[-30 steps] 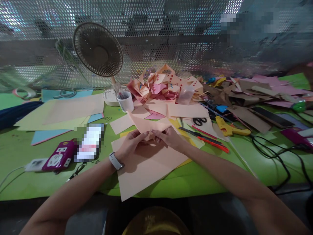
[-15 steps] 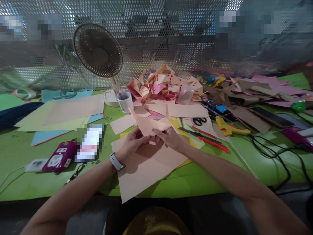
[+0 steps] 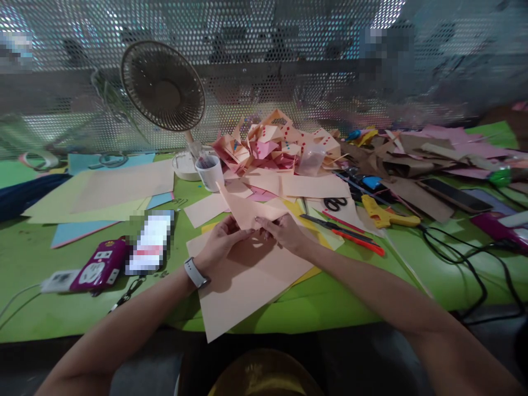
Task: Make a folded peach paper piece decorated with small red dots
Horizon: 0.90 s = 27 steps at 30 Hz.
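Between both hands is a folded piece of peach paper [image 3: 247, 212], its pointed end sticking up to the left. My left hand [image 3: 220, 239], with a watch on the wrist, grips the paper's lower left side between thumb and fingers. On the lower right side, my right hand [image 3: 284, 234] pinches it, the thumb pressed on its face. The fingertips behind the paper are partly hidden. Beneath the hands lies a large peach sheet [image 3: 243, 291] on top of yellow paper [image 3: 307, 275].
Black-handled scissors [image 3: 336, 204], a red-and-black cutter [image 3: 357, 242] and a yellow glue gun [image 3: 381, 214] lie to the right. At left are a lit phone [image 3: 150, 242] and a purple power bank [image 3: 101, 264]. Behind stand a white cup [image 3: 210, 175], a fan [image 3: 163, 88] and piled folded paper [image 3: 272, 143].
The whole view has shifted very slightly. Both hands keep the same grip on the folded paper, with no clear movement.
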### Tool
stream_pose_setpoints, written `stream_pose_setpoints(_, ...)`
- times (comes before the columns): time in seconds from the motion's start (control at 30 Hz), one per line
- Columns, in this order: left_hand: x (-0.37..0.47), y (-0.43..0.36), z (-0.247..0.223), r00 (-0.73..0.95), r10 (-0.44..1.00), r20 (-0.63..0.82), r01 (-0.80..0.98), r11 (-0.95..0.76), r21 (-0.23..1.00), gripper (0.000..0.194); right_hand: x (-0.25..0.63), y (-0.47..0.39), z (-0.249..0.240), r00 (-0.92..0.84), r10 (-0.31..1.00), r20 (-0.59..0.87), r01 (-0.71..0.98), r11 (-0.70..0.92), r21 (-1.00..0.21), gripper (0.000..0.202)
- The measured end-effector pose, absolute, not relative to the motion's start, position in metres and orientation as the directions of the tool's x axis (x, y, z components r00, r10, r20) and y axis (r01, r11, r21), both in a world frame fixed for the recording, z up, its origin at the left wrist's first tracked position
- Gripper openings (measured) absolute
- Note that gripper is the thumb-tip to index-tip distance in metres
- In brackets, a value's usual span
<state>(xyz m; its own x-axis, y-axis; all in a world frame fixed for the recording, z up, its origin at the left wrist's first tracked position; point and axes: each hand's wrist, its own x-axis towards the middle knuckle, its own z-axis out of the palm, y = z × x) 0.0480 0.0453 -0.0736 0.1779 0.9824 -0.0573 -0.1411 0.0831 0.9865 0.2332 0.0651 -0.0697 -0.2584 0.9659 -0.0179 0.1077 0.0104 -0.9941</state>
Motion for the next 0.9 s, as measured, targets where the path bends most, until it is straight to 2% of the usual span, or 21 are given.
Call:
stream_pose_setpoints(0.3,0.048,0.043,-0.069,0.220,0.970,-0.105,-0.216,0.154,0.964,0.041,0.239,0.073,-0.067,-0.213,0.976,-0.046,0.079,-0.029,-0.996,0.048)
stream_pose_setpoints(0.5,0.048,0.047,-0.065,0.135,0.986,-0.100,-0.248,0.132,0.960,0.033,0.249,0.095,-0.078,-0.096,0.993,0.070,-0.039,0.066,-0.997,0.045)
stream_pose_setpoints(0.63,0.046,0.049,-0.067,0.161,0.985,-0.056,-0.236,0.094,0.967,0.037,0.253,0.100,-0.078,-0.099,0.994,0.036,-0.128,0.023,-0.992,0.049)
stream_pose_setpoints(0.7,0.046,0.049,-0.069,0.187,0.982,-0.013,-0.217,0.054,0.975,0.042,0.255,0.099,-0.073,-0.157,0.986,-0.057,-0.165,-0.083,-0.983,0.059)
stream_pose_setpoints(0.77,0.045,0.049,-0.072,0.203,0.978,0.038,-0.169,-0.004,0.986,0.039,0.257,0.097,-0.068,-0.277,0.948,-0.156,-0.147,-0.202,-0.968,0.069)
stream_pose_setpoints(0.9,0.042,0.051,-0.078,0.211,0.966,0.147,-0.156,-0.115,0.981,0.039,0.261,0.091,-0.061,-0.492,0.841,-0.224,-0.033,-0.275,-0.961,0.067)
